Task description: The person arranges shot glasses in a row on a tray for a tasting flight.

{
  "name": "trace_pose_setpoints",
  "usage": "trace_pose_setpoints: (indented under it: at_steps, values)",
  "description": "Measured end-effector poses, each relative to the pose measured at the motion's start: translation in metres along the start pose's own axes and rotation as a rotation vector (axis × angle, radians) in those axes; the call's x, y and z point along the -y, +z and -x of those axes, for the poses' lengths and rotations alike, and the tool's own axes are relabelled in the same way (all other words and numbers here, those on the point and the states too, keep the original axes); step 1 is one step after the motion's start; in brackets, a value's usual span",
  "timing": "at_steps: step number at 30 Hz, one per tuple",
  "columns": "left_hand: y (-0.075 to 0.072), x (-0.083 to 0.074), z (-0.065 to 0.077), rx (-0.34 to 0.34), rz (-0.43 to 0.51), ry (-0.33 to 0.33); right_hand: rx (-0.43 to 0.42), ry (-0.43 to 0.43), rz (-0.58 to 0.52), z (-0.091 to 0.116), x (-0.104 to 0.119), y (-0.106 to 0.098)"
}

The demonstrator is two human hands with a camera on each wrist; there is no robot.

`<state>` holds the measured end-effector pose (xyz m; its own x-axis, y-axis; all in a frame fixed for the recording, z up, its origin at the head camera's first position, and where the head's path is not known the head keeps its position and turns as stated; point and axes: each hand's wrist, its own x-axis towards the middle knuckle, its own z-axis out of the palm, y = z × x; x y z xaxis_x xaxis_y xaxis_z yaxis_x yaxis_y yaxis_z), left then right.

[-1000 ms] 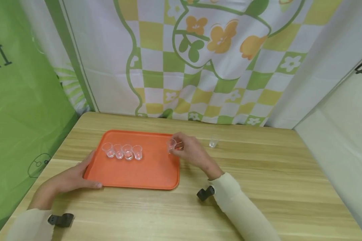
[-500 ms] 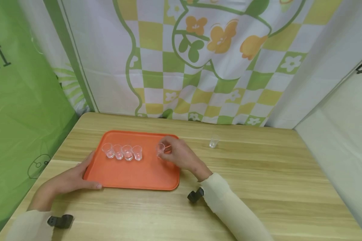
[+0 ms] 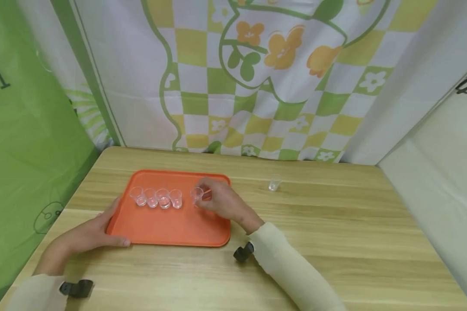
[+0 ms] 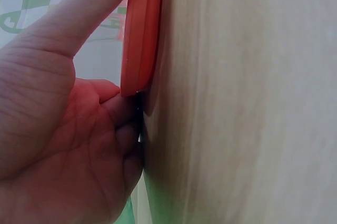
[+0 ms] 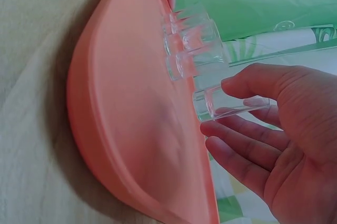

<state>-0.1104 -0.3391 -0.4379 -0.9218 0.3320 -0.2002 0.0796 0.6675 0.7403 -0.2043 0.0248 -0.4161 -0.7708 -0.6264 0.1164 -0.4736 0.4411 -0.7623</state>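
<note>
Room: we see a wooden table [image 3: 334,242] against a hanging cloth [image 3: 257,77] checked in green and yellow with orange flowers; a green sheet [image 3: 27,142] hangs at the left and a pale panel [image 3: 447,172] at the right
Tray: an orange tray [image 3: 171,229] lies flat on the left half of the table
Row: four small clear cups [image 3: 156,198] stand upright in a line, side by side, in the far left part of the tray
Held cup: a fifth cup [image 3: 196,195] sits just right of the row, with a small gap to the nearest one; we cannot tell whether it touches the tray
Right hand: our right hand [image 3: 222,203] pinches the held cup between thumb and fingertips; in the right wrist view the thumb lies on one side of the cup and the fingers [image 5: 247,150] on the other
Left hand: our left hand [image 3: 87,235] grips the tray's near left corner, thumb along the near edge; in the left wrist view a finger lies on the rim and the rest curl beneath it
Lone cup: one more cup [image 3: 274,183] stands on the bare table, right of the tray, well apart from the hands
Sleeves: both arms wear cream sleeves [image 3: 292,268] with dark wrist mounts [image 3: 243,252]
</note>
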Motion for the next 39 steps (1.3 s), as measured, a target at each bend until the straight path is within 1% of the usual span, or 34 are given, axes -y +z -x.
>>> trace_pose_setpoints:
  at_steps: [9, 17, 22, 29, 39]
  values:
    - [0.0, 0.0, 0.0, 0.0, -0.007, -0.007, 0.008, 0.001, 0.052, -0.005, 0.001, 0.006]
    - [0.001, 0.002, -0.002, 0.003, -0.036, -0.017, 0.026, 0.014, 0.092, -0.01, 0.001, 0.009]
    - [0.0, 0.001, -0.002, 0.004, -0.028, -0.019, 0.032, 0.02, 0.113, -0.012, 0.0, 0.01]
    - [0.0, 0.001, -0.001, 0.001, -0.02, -0.016, 0.035, 0.033, 0.116, -0.016, 0.0, 0.014]
    - [0.0, 0.001, -0.001, -0.003, -0.013, -0.011, 0.038, 0.017, 0.118, -0.018, 0.0, 0.017]
